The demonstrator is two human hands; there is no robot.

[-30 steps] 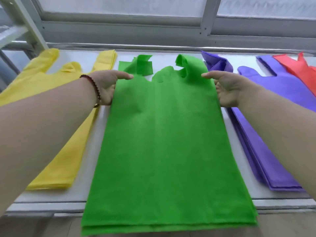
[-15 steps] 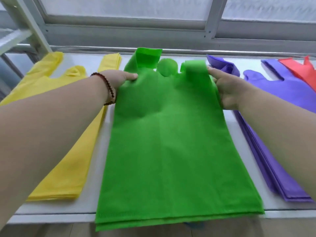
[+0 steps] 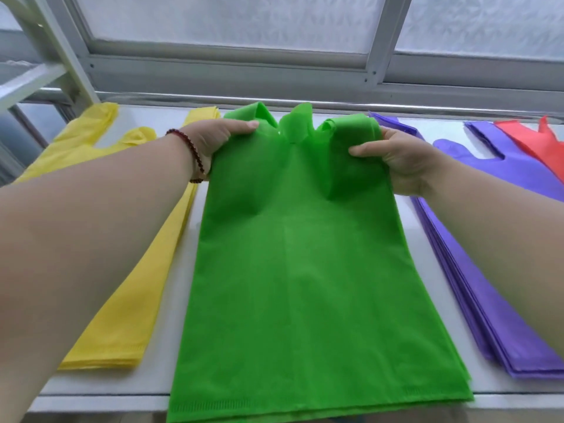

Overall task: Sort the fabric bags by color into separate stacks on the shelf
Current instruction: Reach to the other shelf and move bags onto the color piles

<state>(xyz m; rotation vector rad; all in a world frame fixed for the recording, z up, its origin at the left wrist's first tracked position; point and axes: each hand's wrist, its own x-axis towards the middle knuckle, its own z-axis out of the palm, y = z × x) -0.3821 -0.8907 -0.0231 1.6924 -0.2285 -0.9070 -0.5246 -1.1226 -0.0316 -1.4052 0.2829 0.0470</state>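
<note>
The green bag stack occupies the centre of the frame, lying flat on the white shelf, with its bottom hem overhanging the shelf's near edge at the lower centre. The handle end points toward the window frame at the top of the picture.

The left hand grips the left handle region of the green bag stack, thumb on top of the fabric and fingers curled beneath it. A dark beaded bracelet sits on that wrist. The right hand grips the right handle region in the same manner, thumb pressed on top and the fabric bunched under it. The upper portion of the stack is gathered and raised slightly between the two hands; the centre flap stands upright.

The yellow bag stack lies left of centre, partly covered by the left forearm. The purple bag stack lies right of centre, apart from the green one. The red bag stack is visible at the upper right edge, overlapping the purple handles.
</note>
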